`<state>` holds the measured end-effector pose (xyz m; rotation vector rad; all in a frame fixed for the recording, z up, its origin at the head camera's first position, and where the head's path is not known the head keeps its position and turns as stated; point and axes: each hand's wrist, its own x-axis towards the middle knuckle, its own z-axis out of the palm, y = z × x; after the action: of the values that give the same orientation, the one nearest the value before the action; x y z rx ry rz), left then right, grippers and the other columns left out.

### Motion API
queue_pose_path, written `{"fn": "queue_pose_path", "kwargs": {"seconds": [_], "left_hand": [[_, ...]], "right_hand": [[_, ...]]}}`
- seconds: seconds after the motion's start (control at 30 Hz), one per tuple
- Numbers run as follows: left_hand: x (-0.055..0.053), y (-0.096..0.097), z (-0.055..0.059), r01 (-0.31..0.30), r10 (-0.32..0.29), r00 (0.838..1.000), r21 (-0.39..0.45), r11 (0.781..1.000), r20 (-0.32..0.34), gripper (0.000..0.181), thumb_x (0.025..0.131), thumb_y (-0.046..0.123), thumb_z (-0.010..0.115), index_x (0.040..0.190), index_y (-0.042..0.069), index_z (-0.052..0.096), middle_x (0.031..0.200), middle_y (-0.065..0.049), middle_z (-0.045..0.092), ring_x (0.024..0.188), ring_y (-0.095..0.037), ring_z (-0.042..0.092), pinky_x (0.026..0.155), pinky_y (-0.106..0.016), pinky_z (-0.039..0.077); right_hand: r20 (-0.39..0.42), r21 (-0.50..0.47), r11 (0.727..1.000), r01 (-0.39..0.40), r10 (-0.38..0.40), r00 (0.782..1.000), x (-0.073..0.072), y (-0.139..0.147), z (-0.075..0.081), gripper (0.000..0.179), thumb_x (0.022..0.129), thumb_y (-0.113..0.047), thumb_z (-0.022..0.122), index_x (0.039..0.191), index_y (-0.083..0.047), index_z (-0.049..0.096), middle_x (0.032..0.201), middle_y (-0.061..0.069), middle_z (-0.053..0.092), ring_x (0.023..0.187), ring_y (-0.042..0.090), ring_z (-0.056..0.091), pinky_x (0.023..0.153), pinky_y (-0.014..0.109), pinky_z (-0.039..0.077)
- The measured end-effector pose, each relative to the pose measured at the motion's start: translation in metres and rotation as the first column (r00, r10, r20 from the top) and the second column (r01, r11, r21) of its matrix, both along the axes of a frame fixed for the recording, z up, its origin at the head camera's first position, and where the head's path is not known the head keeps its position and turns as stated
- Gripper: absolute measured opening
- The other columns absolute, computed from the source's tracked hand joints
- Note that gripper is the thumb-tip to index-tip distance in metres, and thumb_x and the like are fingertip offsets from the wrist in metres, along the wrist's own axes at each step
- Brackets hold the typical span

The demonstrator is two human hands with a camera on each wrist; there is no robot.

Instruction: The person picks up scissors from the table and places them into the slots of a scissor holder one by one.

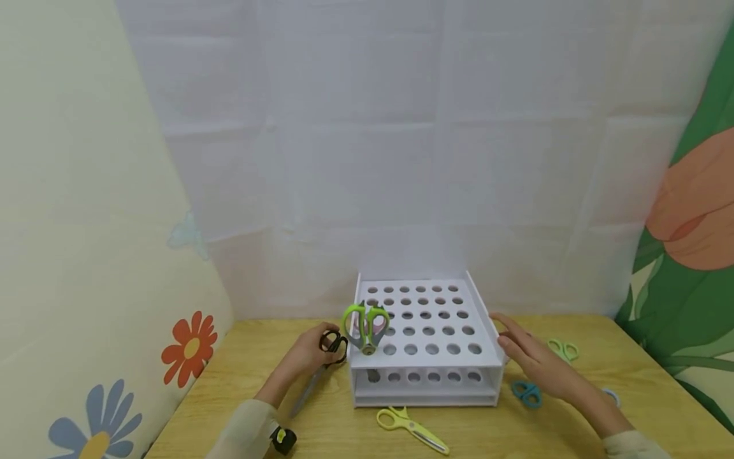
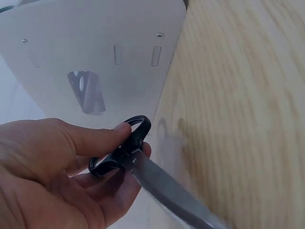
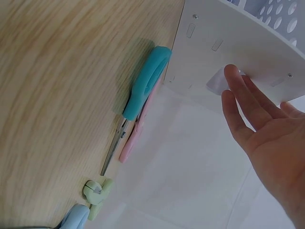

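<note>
My left hand (image 1: 306,352) pinches the black handle loops of a pair of scissors (image 2: 131,145) between thumb and fingers, just left of a white rack (image 1: 424,358) with rows of round holes. The metal blades angle down toward the table. My right hand (image 1: 539,366) is at the rack's right side panel (image 3: 238,43). Its fingers are loosely extended by the panel's cutout and hold nothing; whether the fingertips touch it I cannot tell. A pair of green and grey scissors (image 1: 369,330) stands handles-up in the rack's front left corner.
Yellow scissors (image 1: 413,428) lie before the rack. Right of it lie teal scissors (image 1: 526,394), light green scissors (image 1: 563,350) and light blue scissors (image 3: 76,217); the right wrist view also shows a pink pair (image 3: 135,139). White cloth (image 1: 401,159) hangs behind the wooden table (image 1: 355,440).
</note>
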<state>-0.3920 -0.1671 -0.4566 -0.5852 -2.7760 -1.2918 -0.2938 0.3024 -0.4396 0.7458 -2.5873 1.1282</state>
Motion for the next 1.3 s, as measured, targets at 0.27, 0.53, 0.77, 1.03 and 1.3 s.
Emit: {"fn": "queue_pose_path", "kwargs": {"seconds": [0.27,0.53,0.77,1.03,1.3], "left_hand": [[0.006,0.003,0.015,-0.026,0.027,0.999,0.022,0.999,-0.017,0.052,0.085,-0.010,0.075,0.133,0.002,0.059,0.090,-0.008,0.067,0.083,-0.021,0.064,0.064,-0.034,0.055],[0.014,0.005,0.033,-0.048,0.047,0.997,-0.015,0.999,-0.066,0.051,0.086,-0.007,0.076,0.134,0.004,0.061,0.091,-0.005,0.068,0.084,-0.020,0.065,0.069,-0.037,0.055],[0.018,0.003,0.045,-0.053,0.053,0.993,-0.002,0.999,-0.109,0.050,0.087,-0.007,0.075,0.134,0.005,0.061,0.092,-0.007,0.069,0.080,-0.018,0.066,0.068,-0.037,0.055],[0.027,-0.001,0.066,-0.082,0.076,0.983,-0.030,0.996,-0.169,0.052,0.088,-0.002,0.077,0.136,0.008,0.060,0.099,-0.010,0.069,0.082,-0.021,0.066,0.068,-0.038,0.055],[0.039,-0.008,0.090,-0.074,0.070,0.975,-0.013,0.997,-0.209,0.055,0.090,-0.001,0.076,0.140,0.010,0.056,0.103,-0.011,0.069,0.080,-0.021,0.068,0.069,-0.038,0.057]], "right_hand": [[-0.013,0.016,0.999,0.031,-0.031,0.999,0.002,-0.001,0.000,0.048,0.113,-0.021,0.037,0.160,-0.017,0.030,0.135,0.009,0.062,0.119,0.027,0.060,0.092,0.043,0.052],[-0.008,0.022,0.999,0.044,-0.043,0.999,0.004,-0.002,0.000,0.048,0.113,-0.022,0.037,0.159,-0.015,0.030,0.134,0.010,0.063,0.119,0.031,0.059,0.092,0.048,0.051],[-0.027,0.025,0.999,0.044,-0.043,0.999,0.003,-0.002,0.000,0.047,0.113,-0.020,0.036,0.159,-0.015,0.031,0.133,0.010,0.064,0.119,0.031,0.060,0.091,0.048,0.052],[-0.031,0.031,0.999,0.032,-0.031,0.999,0.002,-0.001,0.000,0.047,0.113,-0.020,0.036,0.159,-0.013,0.030,0.132,0.010,0.065,0.119,0.029,0.060,0.091,0.043,0.053],[-0.027,0.022,0.999,0.030,-0.029,0.999,0.002,-0.001,-0.001,0.047,0.113,-0.020,0.036,0.159,-0.012,0.030,0.131,0.011,0.065,0.117,0.027,0.061,0.091,0.041,0.053]]}}
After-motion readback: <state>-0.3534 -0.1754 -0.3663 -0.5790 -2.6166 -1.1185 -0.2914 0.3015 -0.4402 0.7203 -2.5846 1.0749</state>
